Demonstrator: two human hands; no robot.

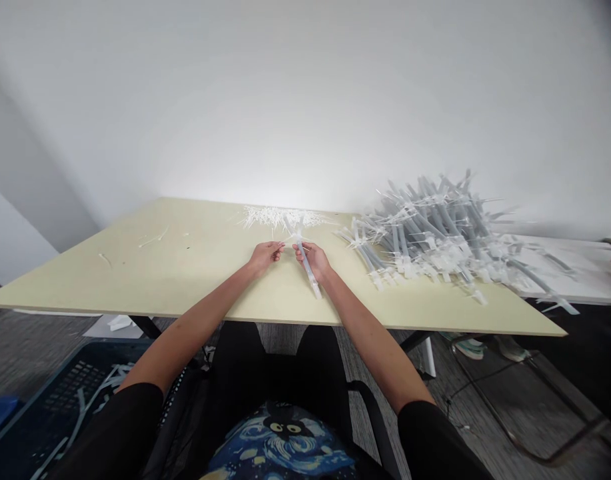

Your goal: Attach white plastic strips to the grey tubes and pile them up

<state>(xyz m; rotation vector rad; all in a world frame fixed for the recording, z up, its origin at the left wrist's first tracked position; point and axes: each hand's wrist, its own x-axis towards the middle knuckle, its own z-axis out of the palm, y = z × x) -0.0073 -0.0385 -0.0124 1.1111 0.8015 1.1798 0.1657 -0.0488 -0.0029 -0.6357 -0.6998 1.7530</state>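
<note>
My right hand (312, 260) is closed around a grey translucent tube (306, 264) with a clear end piece, which slants down toward the table's front edge. Thin white ties stick out near the tube's upper part, where it branches. Just left of it, my left hand (266, 257) has its fingers pinched together beside the ties; what they hold is too small to make out. Behind both hands lies a spread of small white ties (272, 217). On the right is a large heap of similar grey tubes (430, 223) with white ties and clear end pieces.
The pale yellow table (210, 287) stands against a wall. A few loose ties (155, 238) lie at its left. A dark basket (40, 413) with tubing is on the floor at left. Beyond the heap is a white table (590, 277), with part of another person at its right.
</note>
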